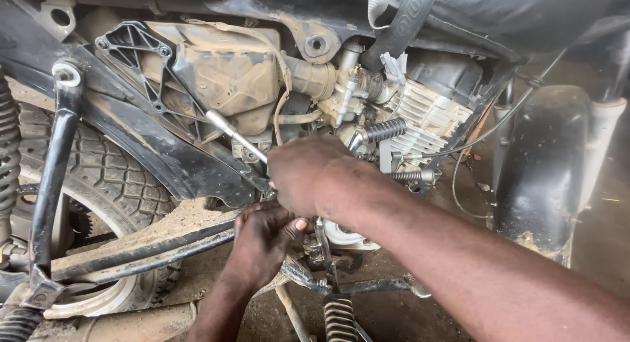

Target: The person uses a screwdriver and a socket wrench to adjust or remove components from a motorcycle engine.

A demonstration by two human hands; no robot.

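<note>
My right hand (308, 174) grips a metal T-handle wrench (235, 137) slanting against the motorcycle engine (420, 119); my left hand (262, 240) pinches a small part beneath it, too hidden to identify.

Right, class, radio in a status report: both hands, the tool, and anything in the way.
Right hand shut on metal wrench handle. Left hand just below, grip closed at the engine's lower side; held part hidden. Kick-starter lever and cables crowd in close.
</note>
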